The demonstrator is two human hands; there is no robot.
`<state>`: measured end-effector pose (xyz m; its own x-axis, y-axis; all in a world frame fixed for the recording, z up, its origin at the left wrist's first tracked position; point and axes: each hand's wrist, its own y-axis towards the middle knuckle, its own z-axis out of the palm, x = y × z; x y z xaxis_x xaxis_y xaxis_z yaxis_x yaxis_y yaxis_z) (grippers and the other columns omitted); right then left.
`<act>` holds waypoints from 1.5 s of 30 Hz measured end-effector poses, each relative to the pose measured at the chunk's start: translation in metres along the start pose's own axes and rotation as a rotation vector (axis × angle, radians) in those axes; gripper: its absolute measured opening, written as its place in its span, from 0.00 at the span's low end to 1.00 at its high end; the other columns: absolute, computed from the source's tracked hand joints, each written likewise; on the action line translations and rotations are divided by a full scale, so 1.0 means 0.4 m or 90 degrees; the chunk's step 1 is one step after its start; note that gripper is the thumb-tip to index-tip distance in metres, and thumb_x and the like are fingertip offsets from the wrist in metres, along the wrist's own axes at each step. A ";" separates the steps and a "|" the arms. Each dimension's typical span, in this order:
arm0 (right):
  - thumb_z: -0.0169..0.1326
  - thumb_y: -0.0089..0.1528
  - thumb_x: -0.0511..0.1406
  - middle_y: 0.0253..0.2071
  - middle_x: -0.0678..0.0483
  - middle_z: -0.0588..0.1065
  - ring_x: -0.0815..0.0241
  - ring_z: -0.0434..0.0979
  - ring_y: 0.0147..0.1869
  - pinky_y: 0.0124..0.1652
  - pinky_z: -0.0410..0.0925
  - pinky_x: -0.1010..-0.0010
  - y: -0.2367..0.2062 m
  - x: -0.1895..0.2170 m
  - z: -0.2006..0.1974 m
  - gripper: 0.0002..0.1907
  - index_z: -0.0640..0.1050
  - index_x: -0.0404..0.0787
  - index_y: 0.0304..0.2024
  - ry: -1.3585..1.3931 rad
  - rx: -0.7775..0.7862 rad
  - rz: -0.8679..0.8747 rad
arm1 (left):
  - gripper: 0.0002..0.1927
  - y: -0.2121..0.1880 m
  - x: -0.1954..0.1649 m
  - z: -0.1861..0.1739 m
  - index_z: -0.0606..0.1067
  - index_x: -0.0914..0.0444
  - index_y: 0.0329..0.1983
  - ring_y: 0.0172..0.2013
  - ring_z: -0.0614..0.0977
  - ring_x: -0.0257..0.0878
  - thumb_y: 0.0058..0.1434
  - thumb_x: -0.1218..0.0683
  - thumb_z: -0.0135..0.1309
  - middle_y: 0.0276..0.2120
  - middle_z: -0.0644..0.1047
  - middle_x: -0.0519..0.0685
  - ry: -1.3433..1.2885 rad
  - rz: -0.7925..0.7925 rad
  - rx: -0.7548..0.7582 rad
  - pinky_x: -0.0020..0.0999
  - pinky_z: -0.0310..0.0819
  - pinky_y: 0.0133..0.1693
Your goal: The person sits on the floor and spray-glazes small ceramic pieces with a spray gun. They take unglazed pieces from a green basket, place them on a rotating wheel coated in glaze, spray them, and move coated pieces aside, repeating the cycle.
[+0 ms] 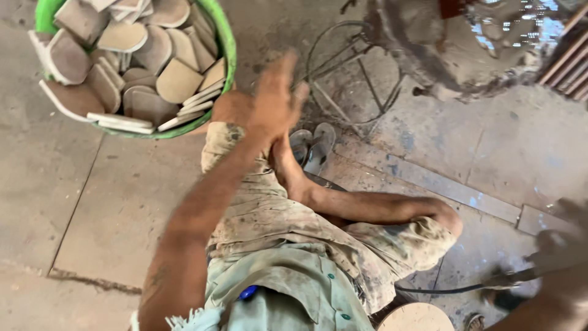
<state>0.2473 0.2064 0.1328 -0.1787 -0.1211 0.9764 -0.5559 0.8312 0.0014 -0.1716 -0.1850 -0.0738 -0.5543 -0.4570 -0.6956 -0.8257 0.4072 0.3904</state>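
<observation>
While the person sits on the concrete floor (110,202) with legs crossed, the left hand (272,101) hangs in the air over the knee, its fingers (283,67) spread apart and holding nothing. It is just beside a green tub (228,49), which stands on the floor at the upper left and is heaped with flat, rounded beige slabs (177,79), some stacked on edge at the rim. The right hand (560,245) is at the right edge, blurred; its fingers seem wrapped around a dark tool (508,279) from which a black cable (435,288) runs across the floor, though how firmly they close cannot be told. The floor is grey and stained, cut by joints and cracks, with a raised slab edge running diagonally to the right. A pair of grey sandals (312,147) lies beyond the foot, near a bent wire frame (349,79). A round beige disc (416,317) shows at the bottom edge.
</observation>
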 end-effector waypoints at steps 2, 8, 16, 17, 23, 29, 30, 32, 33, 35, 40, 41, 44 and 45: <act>0.36 0.84 0.44 0.49 0.48 0.77 0.65 0.80 0.37 0.34 0.74 0.75 -0.045 -0.046 0.058 0.21 0.71 0.35 0.66 0.052 0.027 -0.095 | 0.30 0.021 0.169 -0.063 0.58 0.67 0.75 0.68 0.66 0.63 0.79 0.47 0.49 0.69 0.65 0.66 0.102 -0.064 -0.038 0.56 0.57 0.68; 0.43 0.82 0.53 0.39 0.44 0.72 0.61 0.70 0.24 0.21 0.67 0.72 -0.185 -0.297 0.154 0.31 0.67 0.28 0.54 0.057 -0.013 -0.124 | 0.28 0.029 0.561 -0.235 0.65 0.69 0.70 0.63 0.71 0.62 0.72 0.53 0.55 0.64 0.71 0.64 0.268 -0.245 -0.039 0.54 0.64 0.66; 0.49 0.79 0.52 0.52 0.46 0.75 0.56 0.75 0.52 0.48 0.73 0.66 -0.245 -0.539 0.108 0.28 0.70 0.30 0.59 0.029 -0.101 -0.102 | 0.45 0.082 0.674 -0.261 0.62 0.75 0.65 0.52 0.74 0.66 0.54 0.42 0.65 0.54 0.72 0.71 0.475 -0.335 0.053 0.57 0.71 0.49; 0.48 0.78 0.53 0.51 0.47 0.74 0.56 0.73 0.48 0.42 0.69 0.68 -0.238 -0.547 0.113 0.28 0.70 0.33 0.56 0.056 -0.128 -0.037 | 0.44 0.098 0.683 -0.251 0.63 0.76 0.65 0.50 0.76 0.64 0.57 0.42 0.64 0.51 0.74 0.69 0.491 -0.362 0.064 0.53 0.73 0.47; 0.49 0.75 0.56 0.49 0.47 0.75 0.58 0.75 0.42 0.32 0.68 0.70 -0.225 -0.558 0.145 0.26 0.66 0.41 0.57 0.044 -0.240 0.058 | 0.21 0.104 0.709 -0.221 0.70 0.80 0.60 0.45 0.82 0.54 0.73 0.58 0.54 0.46 0.80 0.62 0.683 -0.181 0.072 0.46 0.79 0.45; 0.48 0.74 0.56 0.54 0.48 0.73 0.60 0.77 0.40 0.28 0.70 0.72 -0.233 -0.581 0.144 0.31 0.57 0.44 0.64 -0.015 -0.288 0.089 | 0.25 0.148 0.679 -0.232 0.68 0.73 0.67 0.61 0.77 0.51 0.69 0.58 0.53 0.61 0.75 0.59 0.688 0.048 -0.042 0.43 0.75 0.57; 0.48 0.76 0.56 0.54 0.46 0.72 0.60 0.75 0.40 0.29 0.69 0.71 -0.234 -0.583 0.145 0.30 0.59 0.42 0.65 -0.031 -0.276 0.071 | 0.28 0.169 0.680 -0.227 0.68 0.73 0.68 0.65 0.75 0.51 0.66 0.57 0.54 0.65 0.73 0.58 0.713 0.069 -0.044 0.42 0.74 0.59; 0.49 0.77 0.54 0.50 0.46 0.72 0.60 0.74 0.38 0.29 0.68 0.71 -0.238 -0.581 0.148 0.28 0.62 0.40 0.63 -0.052 -0.280 0.053 | 0.32 0.222 0.692 -0.208 0.68 0.74 0.69 0.60 0.74 0.57 0.67 0.51 0.56 0.63 0.72 0.63 0.642 0.020 -0.006 0.47 0.73 0.55; 0.49 0.76 0.53 0.47 0.47 0.73 0.60 0.74 0.35 0.28 0.69 0.71 -0.241 -0.577 0.151 0.26 0.62 0.41 0.60 -0.060 -0.299 0.057 | 0.34 0.238 0.701 -0.199 0.69 0.75 0.70 0.58 0.74 0.59 0.67 0.48 0.57 0.63 0.72 0.66 0.605 -0.001 0.013 0.50 0.72 0.53; 0.50 0.77 0.51 0.39 0.50 0.71 0.62 0.71 0.31 0.27 0.66 0.72 -0.240 -0.568 0.162 0.23 0.65 0.39 0.52 -0.073 -0.297 0.045 | 0.32 0.270 0.724 -0.185 0.69 0.78 0.67 0.58 0.74 0.60 0.68 0.49 0.55 0.61 0.73 0.69 0.590 -0.082 0.064 0.51 0.71 0.53; 0.50 0.77 0.49 0.24 0.57 0.65 0.64 0.64 0.23 0.22 0.60 0.73 -0.246 -0.535 0.192 0.24 0.68 0.37 0.37 -0.034 -0.259 0.049 | 0.24 0.304 0.732 -0.176 0.72 0.74 0.63 0.56 0.77 0.58 0.68 0.56 0.54 0.57 0.76 0.66 0.713 -0.063 0.122 0.47 0.74 0.54; 0.50 0.77 0.49 0.26 0.58 0.67 0.66 0.65 0.24 0.23 0.61 0.73 -0.252 -0.527 0.194 0.23 0.69 0.36 0.38 -0.068 -0.270 0.059 | 0.23 0.301 0.720 -0.182 0.73 0.71 0.60 0.57 0.77 0.55 0.64 0.55 0.55 0.57 0.77 0.63 0.735 -0.034 0.142 0.46 0.74 0.55; 0.49 0.75 0.49 0.27 0.58 0.70 0.68 0.67 0.25 0.24 0.62 0.74 -0.249 -0.518 0.208 0.22 0.72 0.37 0.40 -0.099 -0.287 0.091 | 0.14 0.310 0.670 -0.223 0.75 0.71 0.52 0.52 0.81 0.52 0.73 0.55 0.54 0.46 0.79 0.57 0.675 -0.007 0.047 0.43 0.78 0.51; 0.48 0.74 0.49 0.25 0.57 0.69 0.67 0.67 0.24 0.23 0.62 0.75 -0.250 -0.516 0.208 0.21 0.73 0.37 0.41 -0.084 -0.280 0.115 | 0.16 0.307 0.644 -0.242 0.76 0.70 0.53 0.48 0.81 0.50 0.71 0.52 0.54 0.44 0.79 0.56 0.660 0.008 0.028 0.43 0.79 0.47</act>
<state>0.2723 0.1033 -0.0866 -0.3584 0.0025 0.9336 -0.1163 0.9921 -0.0473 -0.4260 -0.3295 -0.1467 -0.3978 -0.9004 0.1760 -0.8265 0.4350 0.3574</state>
